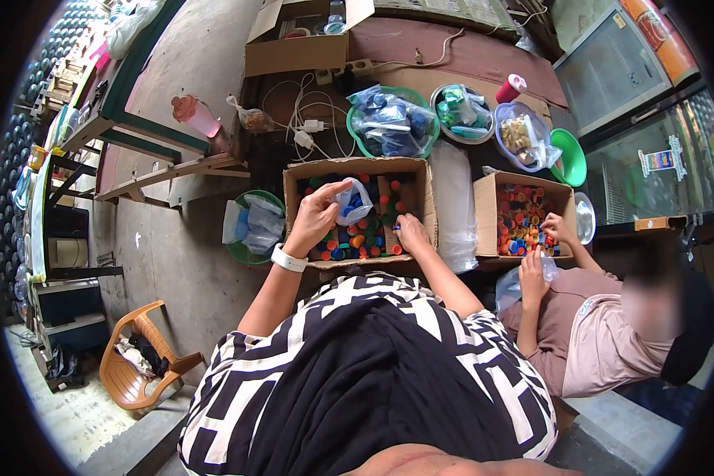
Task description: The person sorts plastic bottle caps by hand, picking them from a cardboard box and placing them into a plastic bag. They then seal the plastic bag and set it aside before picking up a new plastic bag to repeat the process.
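A cardboard box (pixel 434 198) in front of me holds many plastic bottle caps (pixel 358 240) in blue, orange, green and red, and a cardboard strip divides it. My left hand (pixel 313 220), with a white band on its wrist, is closed on the rim of a small clear plastic bag (pixel 355 201). Blue caps show through the bag, which hangs over the box. Inside the box's right part, my right hand (pixel 413 235) has its fingers bent together low among the caps. A bit of blue shows at its fingertips, seemingly a bottle cap, partly hidden.
At right a co-worker's hand (pixel 559 228) reaches into a second cap box (pixel 485 218); their other hand holds a clear bag. Behind stand a green basin (pixel 354 131) of bagged caps and several bowls. A plastic roll (pixel 453 206) lies between the boxes. A green basket (pixel 246 255) sits left.
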Tool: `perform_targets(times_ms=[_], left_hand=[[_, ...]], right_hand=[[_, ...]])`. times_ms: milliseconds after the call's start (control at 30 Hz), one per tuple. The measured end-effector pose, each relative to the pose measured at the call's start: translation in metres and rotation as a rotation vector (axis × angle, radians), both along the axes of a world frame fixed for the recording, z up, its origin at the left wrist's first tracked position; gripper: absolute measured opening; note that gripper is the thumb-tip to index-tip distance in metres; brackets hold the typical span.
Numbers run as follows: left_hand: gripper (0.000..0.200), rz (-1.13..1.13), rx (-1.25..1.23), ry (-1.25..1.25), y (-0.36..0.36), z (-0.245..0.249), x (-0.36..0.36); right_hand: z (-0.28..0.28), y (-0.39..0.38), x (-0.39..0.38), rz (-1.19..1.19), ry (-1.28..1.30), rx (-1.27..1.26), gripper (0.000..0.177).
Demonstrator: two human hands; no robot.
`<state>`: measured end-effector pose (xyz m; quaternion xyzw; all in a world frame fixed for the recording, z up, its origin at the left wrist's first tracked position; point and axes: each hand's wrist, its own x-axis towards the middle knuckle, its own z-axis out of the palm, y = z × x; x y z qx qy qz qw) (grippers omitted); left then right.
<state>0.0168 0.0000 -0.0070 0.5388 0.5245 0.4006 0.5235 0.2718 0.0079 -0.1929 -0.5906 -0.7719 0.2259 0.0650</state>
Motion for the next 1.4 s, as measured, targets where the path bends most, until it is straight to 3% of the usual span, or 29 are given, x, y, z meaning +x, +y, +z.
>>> perform_targets(times_ms=[67,133,200,300,367,500,633,800,867,900,933,1000,1033,1133,1167,1267,1300,1333,1400], left_hand=[[0.043,-0.002,-0.018,-0.004,0.001,0.001,-0.001],[0.042,0.001,-0.061,-0.041,0.002,0.0,-0.002],[0.042,-0.004,-0.054,-0.036,0.003,-0.004,-0.001],[0.042,-0.022,-0.032,-0.031,0.007,-0.004,0.001],[0.042,-0.039,-0.02,-0.034,0.009,-0.003,0.005],[0.043,-0.093,0.007,-0.024,0.014,0.004,0.01],[0.042,-0.146,0.116,-0.009,0.022,0.001,0.01],[0.037,-0.108,0.056,-0.144,0.026,0.031,-0.003],[0.034,-0.149,0.015,-0.23,0.022,0.052,-0.006],[0.033,-0.174,0.028,-0.239,0.019,0.06,-0.005],[0.033,-0.173,0.032,-0.238,0.017,0.064,-0.005],[0.033,-0.248,-0.03,-0.36,0.014,0.069,-0.005],[0.034,-0.272,-0.056,-0.384,0.013,0.076,-0.007],[0.037,-0.226,-0.02,-0.483,0.016,0.083,-0.014],[0.04,-0.227,-0.05,-0.599,0.02,0.08,-0.023],[0.04,-0.077,0.022,-0.642,0.033,0.072,-0.039],[0.061,-0.149,0.164,-0.492,0.038,0.07,-0.047],[0.061,-0.155,0.167,-0.49,0.039,0.064,-0.044],[0.093,-0.026,0.265,-0.808,0.037,0.051,-0.037]], right_hand=[[0.004,0.004,0.004,-0.025,0.059,-0.015,0.023],[0.015,0.014,0.008,-0.242,0.479,-0.421,0.019],[0.041,0.02,0.007,-0.338,0.73,-0.508,0.014],[0.068,0.03,0.004,-0.341,0.914,-0.478,0.015],[0.106,0.032,-0.006,-0.301,1.033,-0.23,0.016],[0.189,0.022,-0.028,-0.213,0.994,-0.053,0.018],[0.213,0.017,-0.043,-0.09,0.981,0.09,0.021],[0.15,0.027,-0.026,-0.05,0.644,0.135,0.032],[0.113,0.024,-0.022,-0.016,0.312,0.18,0.046],[0.095,0.031,-0.022,-0.074,0.451,-0.153,0.062],[0.077,0.032,-0.026,-0.072,0.452,-0.149,0.062],[0.06,0.03,-0.036,-0.213,1.364,-0.759,0.067],[0.06,0.028,-0.038,-0.152,1.596,-0.911,0.067],[0.095,0.012,-0.053,-0.097,1.781,-1.027,0.061],[0.099,0.011,-0.057,-0.079,1.801,-1.016,0.053],[0.111,0.011,-0.064,0.011,1.81,-0.971,0.049],[0.116,0.011,-0.066,0.012,1.813,-0.965,0.049],[0.122,0.01,-0.067,-0.028,1.824,-0.955,0.047],[0.135,0.006,-0.071,-0.067,1.839,-0.939,0.045]])
